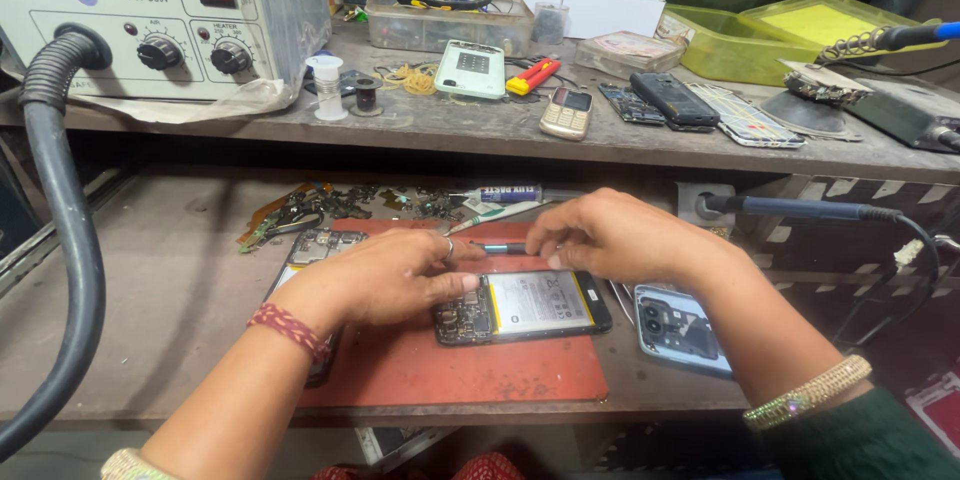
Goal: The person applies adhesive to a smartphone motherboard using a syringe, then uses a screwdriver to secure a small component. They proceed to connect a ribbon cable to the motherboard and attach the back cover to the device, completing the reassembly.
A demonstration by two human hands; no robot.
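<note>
An opened smartphone (530, 306) with its battery and circuit board exposed lies on a red work mat (470, 365). My left hand (385, 275) rests on the phone's left end, thumb pressing near the board. My right hand (615, 237) hovers over the phone's top edge and pinches a thin teal-tipped screwdriver (498, 248), which lies level between both hands. The left fingertips touch the tool's tip end. A blue phone back cover (680, 327) lies right of the mat. Another opened device (318, 248) sits partly under my left wrist.
A hot-air rework station (150, 10) with its thick hose (60, 240) stands on the upper shelf at left. A soldering iron (800, 208) lies at right. Several phones, boards and a green tray (740, 45) crowd the shelf. Tweezers, a tube and scrap parts (360, 205) lie behind the mat.
</note>
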